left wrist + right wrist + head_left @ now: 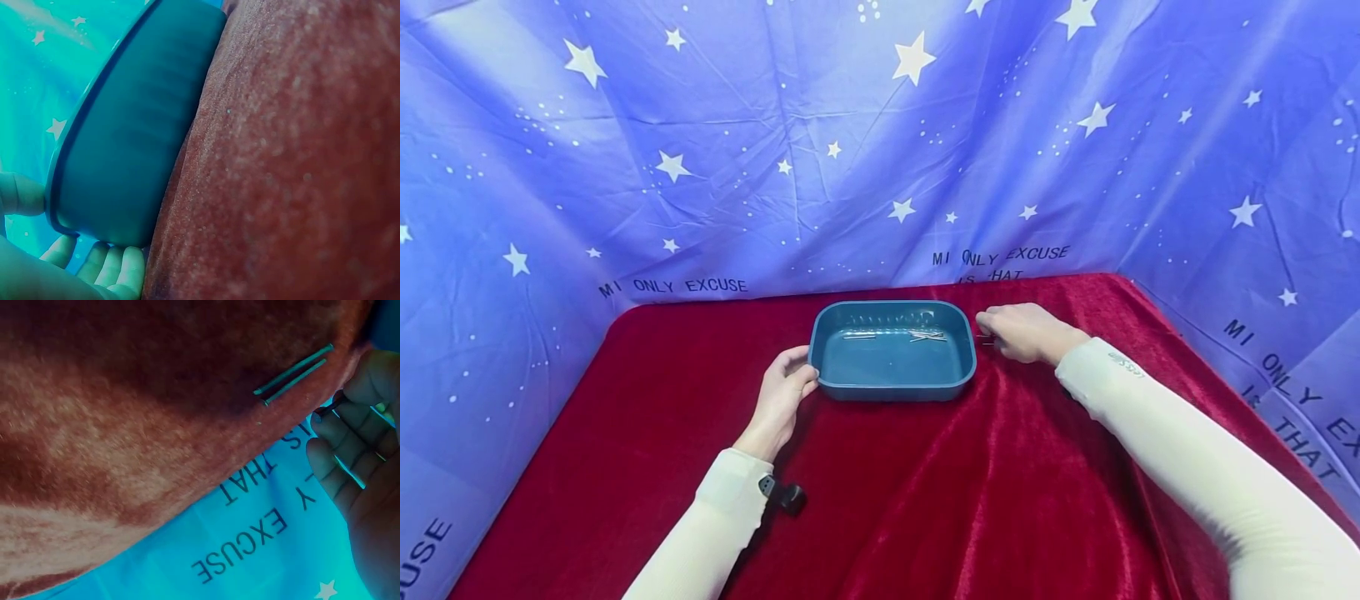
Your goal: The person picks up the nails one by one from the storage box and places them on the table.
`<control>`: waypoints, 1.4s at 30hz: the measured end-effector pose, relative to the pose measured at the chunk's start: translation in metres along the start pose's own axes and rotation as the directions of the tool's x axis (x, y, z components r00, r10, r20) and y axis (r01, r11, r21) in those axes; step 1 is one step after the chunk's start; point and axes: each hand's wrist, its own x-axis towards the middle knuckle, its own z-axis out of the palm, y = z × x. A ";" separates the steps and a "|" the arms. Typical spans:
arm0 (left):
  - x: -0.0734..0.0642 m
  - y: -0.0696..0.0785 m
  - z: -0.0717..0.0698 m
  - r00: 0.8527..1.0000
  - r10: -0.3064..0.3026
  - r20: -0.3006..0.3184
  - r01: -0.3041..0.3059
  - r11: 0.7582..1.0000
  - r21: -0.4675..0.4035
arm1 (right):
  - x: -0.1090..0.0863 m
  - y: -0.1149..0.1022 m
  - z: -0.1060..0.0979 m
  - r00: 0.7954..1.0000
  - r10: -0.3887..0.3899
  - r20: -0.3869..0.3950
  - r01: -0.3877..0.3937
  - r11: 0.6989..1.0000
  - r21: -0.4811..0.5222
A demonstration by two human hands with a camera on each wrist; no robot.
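A dark blue rectangular basin (pixel 895 392) stands upright on red cloth. Several thin silver nails (pixel 927 337) lie inside it toward the back right, and one more piece lies at the back left. My left hand (pixel 786 387) holds the basin's left end, its fingers and thumb against the rim and outer wall, as the left wrist view also shows. Just beyond the right end is my right hand (pixel 1022 331); in the right wrist view it pinches a dark nail (pixel 328 409) between thumb and finger. Below that hand two nails (pixel 294 370) lie side by side on the cloth.
Red velvet cloth (pixel 880 483) covers the table, wrinkled toward the front right. Blue curtains (pixel 850 125) with white stars and lettering hang close behind the table and along both sides. A black strap device (pixel 786 496) sits at the left wrist.
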 end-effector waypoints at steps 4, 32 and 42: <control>-0.001 0.000 0.000 1.000 -0.002 -0.003 0.002 1.000 0.002 | -0.003 -0.001 0.007 1.000 -0.014 0.000 0.014 1.000 0.003; 0.000 0.000 0.000 1.000 0.022 0.010 -0.022 1.000 -0.016 | -0.008 0.001 0.028 0.999 -0.035 -0.015 0.035 0.999 -0.008; 0.000 0.000 -0.001 1.000 0.018 0.013 -0.018 1.000 -0.014 | -0.008 0.001 0.027 1.000 -0.027 -0.004 0.027 1.000 -0.007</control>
